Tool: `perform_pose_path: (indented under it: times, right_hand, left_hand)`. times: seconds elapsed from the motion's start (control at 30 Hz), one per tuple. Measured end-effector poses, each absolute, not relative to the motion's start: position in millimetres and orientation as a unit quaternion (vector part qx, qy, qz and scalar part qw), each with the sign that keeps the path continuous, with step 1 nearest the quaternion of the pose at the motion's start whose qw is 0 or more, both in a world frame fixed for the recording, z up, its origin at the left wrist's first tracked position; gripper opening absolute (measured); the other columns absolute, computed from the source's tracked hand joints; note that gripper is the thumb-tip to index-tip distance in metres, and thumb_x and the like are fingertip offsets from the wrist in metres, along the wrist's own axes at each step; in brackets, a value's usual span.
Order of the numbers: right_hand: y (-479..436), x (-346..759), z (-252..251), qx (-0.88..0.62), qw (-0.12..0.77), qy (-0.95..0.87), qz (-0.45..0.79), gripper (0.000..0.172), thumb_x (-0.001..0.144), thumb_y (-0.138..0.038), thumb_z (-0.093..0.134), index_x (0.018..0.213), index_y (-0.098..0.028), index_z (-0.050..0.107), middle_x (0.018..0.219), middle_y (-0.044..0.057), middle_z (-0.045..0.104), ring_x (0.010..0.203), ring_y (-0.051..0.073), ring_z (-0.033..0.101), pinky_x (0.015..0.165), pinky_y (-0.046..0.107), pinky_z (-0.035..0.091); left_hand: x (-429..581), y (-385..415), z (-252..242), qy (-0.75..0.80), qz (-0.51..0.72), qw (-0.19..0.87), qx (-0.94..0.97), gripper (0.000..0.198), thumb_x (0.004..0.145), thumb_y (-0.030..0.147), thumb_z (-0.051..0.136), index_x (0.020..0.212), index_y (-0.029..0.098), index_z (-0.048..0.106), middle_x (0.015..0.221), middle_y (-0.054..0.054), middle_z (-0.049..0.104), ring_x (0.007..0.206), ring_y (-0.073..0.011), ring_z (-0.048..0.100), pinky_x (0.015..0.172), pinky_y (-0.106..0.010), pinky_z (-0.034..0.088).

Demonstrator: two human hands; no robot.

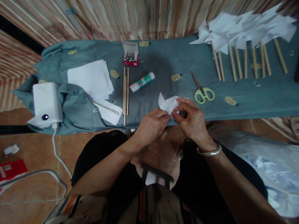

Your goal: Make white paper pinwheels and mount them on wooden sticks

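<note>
A partly folded white paper pinwheel (168,103) is held at the front edge of the cloth-covered table. My left hand (154,124) grips its lower left side, fingers pressed together. Thumb and fingers of my right hand (190,118), which has a bangle at the wrist, pinch the paper's right side. Behind the paper lies a glue stick (142,82), and to the right are scissors (202,91) with green handles. Thin wooden sticks (126,93) lie left of my hands. The fingertips cover part of the paper's centre.
Several finished pinwheels (247,29) on sticks lie at the back right. A red box (131,59) of small metal pieces stands at the back. White sheets (90,77), a pen (106,108) and a white device (46,101) with a cable are on the left.
</note>
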State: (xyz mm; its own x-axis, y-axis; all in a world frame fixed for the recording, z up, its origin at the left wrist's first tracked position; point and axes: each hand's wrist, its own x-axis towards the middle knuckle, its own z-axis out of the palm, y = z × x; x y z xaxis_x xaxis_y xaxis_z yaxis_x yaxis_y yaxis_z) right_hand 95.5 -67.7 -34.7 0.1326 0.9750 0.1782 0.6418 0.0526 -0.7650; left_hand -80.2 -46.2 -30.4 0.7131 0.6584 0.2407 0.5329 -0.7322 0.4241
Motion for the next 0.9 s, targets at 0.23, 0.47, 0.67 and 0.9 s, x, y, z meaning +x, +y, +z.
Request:
perform_pose_path:
  times: [0.23,0.47,0.67,0.9]
  right_hand:
    - [-67.7,95.4,-34.2,-0.654,0.369,-0.621,0.223,0.004,0.077,-0.02,0.063,0.076,-0.023,0.065,0.119,0.008,0.066,0.116,0.028,0.059,0.103,0.051,0.044]
    - [-67.8,94.7,-33.9,-0.656,0.366,-0.621,0.222,0.004,0.079,-0.021,0.063,0.076,-0.023,0.066,0.119,0.008,0.066,0.116,0.029,0.059,0.102,0.05,0.045]
    - [-67.6,94.6,-34.6,-0.657,0.371,-0.617,0.224,0.005,0.079,-0.02,0.063,0.076,-0.024,0.066,0.119,0.008,0.066,0.117,0.029,0.059,0.103,0.052,0.045]
    - [-67.4,94.4,-33.9,-0.659,0.366,-0.618,0.223,0.006,0.079,-0.02,0.063,0.077,-0.024,0.067,0.12,0.007,0.066,0.117,0.029,0.058,0.103,0.052,0.045]
  left_hand:
    - [-80.2,-45.6,-30.2,0.326,0.182,0.16,0.914,0.02,0.095,0.015,0.048,0.099,0.014,0.067,0.094,-0.007,0.066,0.09,-0.0184,0.062,0.08,-0.031,0.054]
    - [-79.0,-47.0,-31.1,0.333,0.19,0.17,0.908,0.019,0.094,0.015,0.05,0.101,0.014,0.068,0.096,-0.008,0.067,0.092,-0.0192,0.062,0.08,-0.031,0.055]
    - [-79.8,-46.1,-33.3,0.335,0.223,0.222,0.888,0.022,0.094,0.016,0.051,0.106,0.014,0.068,0.1,-0.008,0.069,0.094,-0.0187,0.064,0.083,-0.033,0.055]
    - [-77.6,-44.0,-39.6,0.343,0.265,0.26,0.863,0.02,0.091,0.014,0.053,0.102,0.015,0.071,0.097,-0.008,0.07,0.093,-0.0174,0.066,0.084,-0.033,0.056]
